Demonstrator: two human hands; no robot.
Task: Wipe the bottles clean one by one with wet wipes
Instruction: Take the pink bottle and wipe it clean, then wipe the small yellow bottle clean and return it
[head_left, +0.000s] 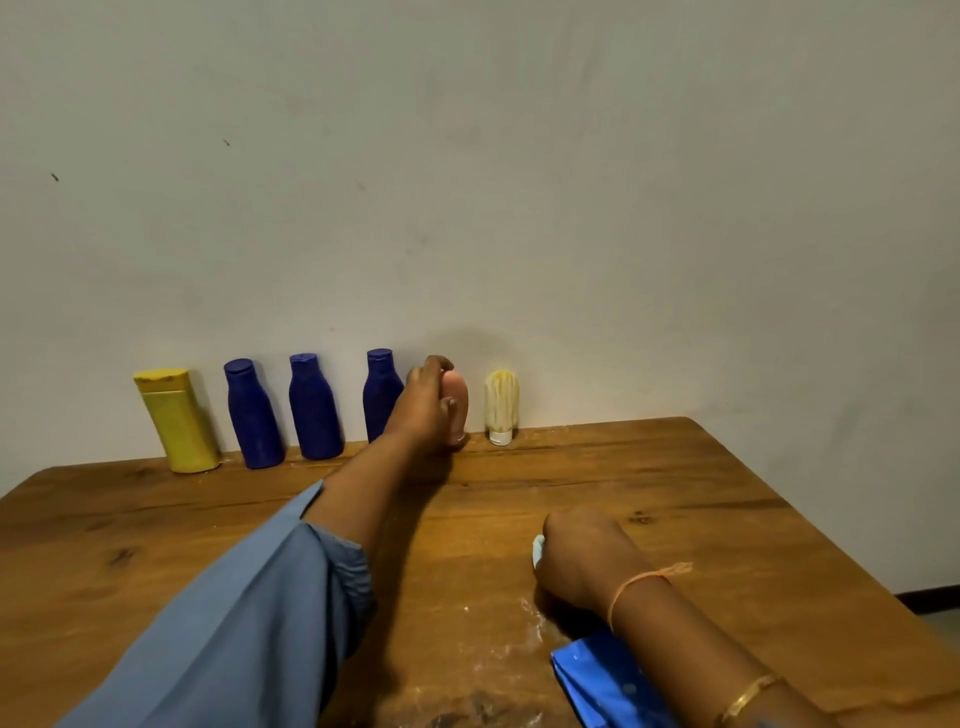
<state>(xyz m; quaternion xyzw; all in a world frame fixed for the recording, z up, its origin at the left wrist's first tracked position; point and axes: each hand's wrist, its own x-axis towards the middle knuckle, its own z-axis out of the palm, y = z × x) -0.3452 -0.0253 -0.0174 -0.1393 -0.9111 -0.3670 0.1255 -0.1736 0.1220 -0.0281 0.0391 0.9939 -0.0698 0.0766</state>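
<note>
Several bottles stand in a row against the wall at the table's far edge: a yellow bottle (179, 421), three dark blue bottles (253, 415) (314, 408) (381, 391), a pink bottle (458, 402) and a cream tube (502, 406) standing on its white cap. My left hand (426, 402) reaches far forward and grips the upright pink bottle, which rests on the table. My right hand (582, 558) lies on the table nearer to me, fingers closed on a crumpled white wet wipe (538, 550) that peeks out at its left.
A blue wet wipe packet (597, 675) lies at the near right, partly under my right forearm. White dust marks the wooden table (675, 483) near it. The wall rises right behind the bottles. The table's right edge runs diagonally toward me.
</note>
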